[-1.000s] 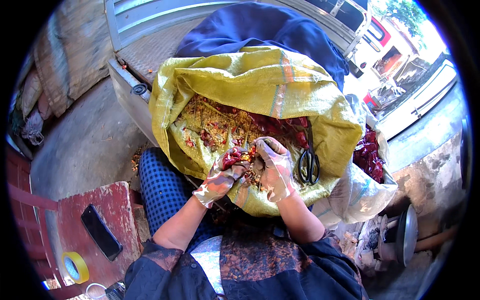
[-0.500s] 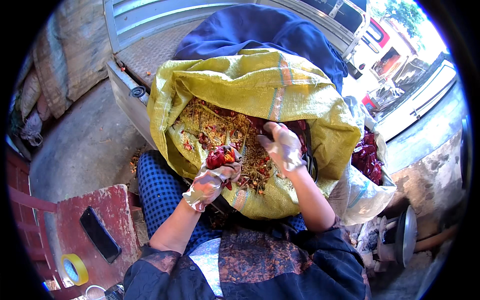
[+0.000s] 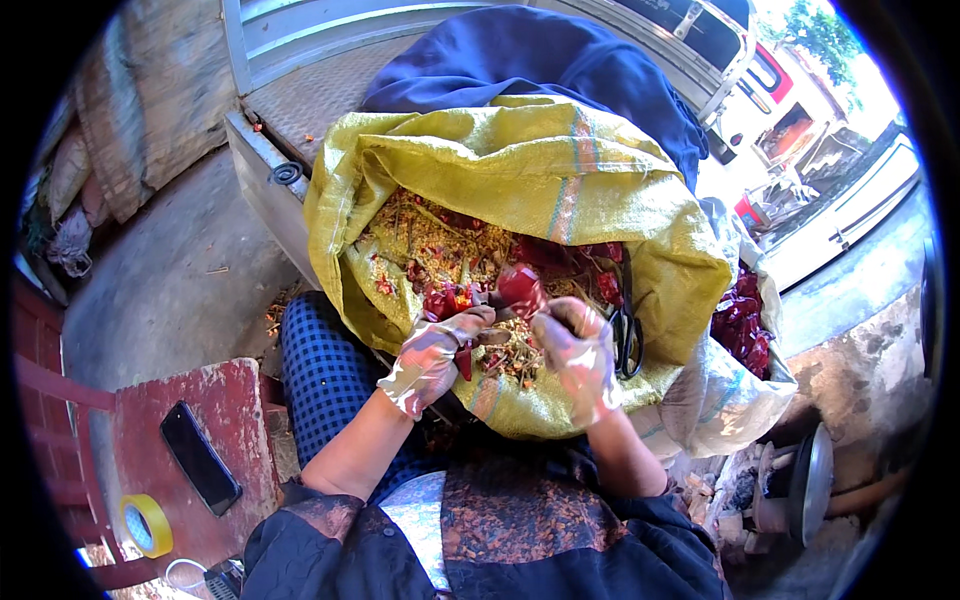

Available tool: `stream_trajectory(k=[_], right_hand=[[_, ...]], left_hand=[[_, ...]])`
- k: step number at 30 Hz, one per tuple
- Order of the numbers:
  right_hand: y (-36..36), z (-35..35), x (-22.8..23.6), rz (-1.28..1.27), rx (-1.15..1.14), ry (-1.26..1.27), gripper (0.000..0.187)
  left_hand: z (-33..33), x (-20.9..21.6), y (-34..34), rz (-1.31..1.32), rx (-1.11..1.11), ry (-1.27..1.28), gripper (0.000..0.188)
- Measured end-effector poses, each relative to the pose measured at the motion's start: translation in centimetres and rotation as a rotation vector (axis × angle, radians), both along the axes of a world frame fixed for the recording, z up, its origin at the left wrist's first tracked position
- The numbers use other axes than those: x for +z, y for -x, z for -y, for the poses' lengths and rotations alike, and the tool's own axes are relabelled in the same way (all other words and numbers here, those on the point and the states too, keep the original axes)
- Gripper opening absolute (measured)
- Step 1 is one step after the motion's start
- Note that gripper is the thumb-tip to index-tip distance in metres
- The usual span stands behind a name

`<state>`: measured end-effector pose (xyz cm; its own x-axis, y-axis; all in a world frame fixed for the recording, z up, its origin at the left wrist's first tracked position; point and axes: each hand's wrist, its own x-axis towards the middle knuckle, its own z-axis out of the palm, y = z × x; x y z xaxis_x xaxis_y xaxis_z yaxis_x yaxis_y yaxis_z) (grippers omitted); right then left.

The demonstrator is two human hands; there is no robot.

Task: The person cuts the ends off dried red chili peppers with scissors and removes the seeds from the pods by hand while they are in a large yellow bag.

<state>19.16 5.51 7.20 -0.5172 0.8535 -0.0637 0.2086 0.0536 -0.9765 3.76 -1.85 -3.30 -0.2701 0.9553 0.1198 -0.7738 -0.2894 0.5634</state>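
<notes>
Both hands wear patterned pale gloves over an open yellow woven sack [image 3: 480,150]. My left hand [image 3: 430,358] is closed round red dried chili peppers [image 3: 445,302], some torn so that yellow seeds show. Beside it, my right hand [image 3: 582,360] pinches a larger dried chili pepper [image 3: 521,289], its outline slightly blurred. Beneath them, a heap of yellow seeds, stems and red scraps [image 3: 430,240] lies in the sack. To the right of my right hand, black-handled scissors [image 3: 628,335] lie among more red chilies, their blades partly hidden.
A white sack of dark red chilies [image 3: 740,320] stands at the right, near a round metal lid [image 3: 812,485]. Dark blue cloth [image 3: 540,50] lies behind. At left, a worn red chair [image 3: 245,410] holds a phone [image 3: 200,455] and yellow tape roll [image 3: 148,525].
My right hand, earlier spread over the seeds with no chili visible in it, has come down nearer and now holds a dried chili beside my left hand. The scissors show more fully.
</notes>
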Motion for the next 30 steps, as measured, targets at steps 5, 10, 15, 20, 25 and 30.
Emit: stream_trajectory(k=[5,10,15,20,25,30], right_hand=[[1.1,1.9,-2.8,0.104,0.06,-0.772,0.013],[0.7,0.8,-0.9,0.176,0.377,-0.828,0.009],[0.6,-0.9,1.2,-0.024,0.13,-0.507,0.017],[1.8,-1.2,1.7,-0.015,0.286,-0.464,0.02],[1.5,-0.2,1.9,0.091,0.368,-0.813,0.012],[0.9,-0.9,1.4,0.106,0.305,-0.819,0.009]], left_hand=[[0.2,1.8,-1.1,-0.251,-0.075,0.132,0.028],[0.6,2.0,-1.1,-0.346,-0.124,0.138,0.028],[0.2,1.6,-0.9,-0.342,-0.093,0.184,0.019],[-0.4,3.5,-2.0,-0.308,0.07,0.082,0.05],[0.2,1.6,-1.9,0.221,-0.205,-0.035,0.05],[0.0,1.9,-2.3,-0.457,0.043,-0.046,0.04]])
